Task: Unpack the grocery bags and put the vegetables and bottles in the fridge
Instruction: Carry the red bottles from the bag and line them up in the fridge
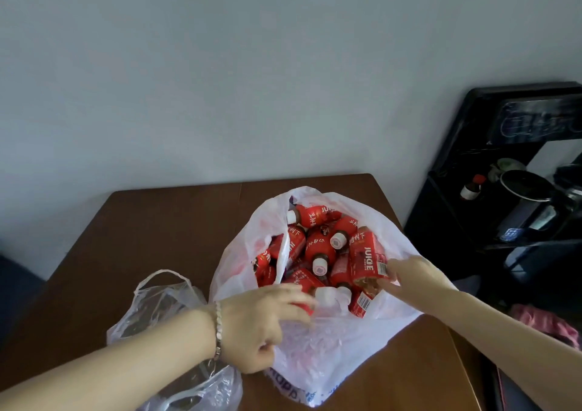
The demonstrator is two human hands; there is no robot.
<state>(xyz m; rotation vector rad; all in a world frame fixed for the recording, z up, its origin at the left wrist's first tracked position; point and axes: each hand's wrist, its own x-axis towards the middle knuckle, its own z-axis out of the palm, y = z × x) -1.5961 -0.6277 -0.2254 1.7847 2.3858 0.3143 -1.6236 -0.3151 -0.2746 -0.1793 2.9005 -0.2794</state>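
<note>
The left hand (261,325), with a bracelet (218,332) on its wrist, reaches into the open white bag (330,354). Its fingers curl over a lying bottle (318,300) whose white cap points toward the right hand (412,280). The right hand pinches the near end of a second bottle (367,255), whose length runs away from the person. More red bottles (318,244) fill the bag beyond both hands. A clear bag (163,310) lies left of the left wrist on the brown table (157,237), against a pale wall (252,80). A black dispenser (504,209) stands beyond the right hand.
</note>
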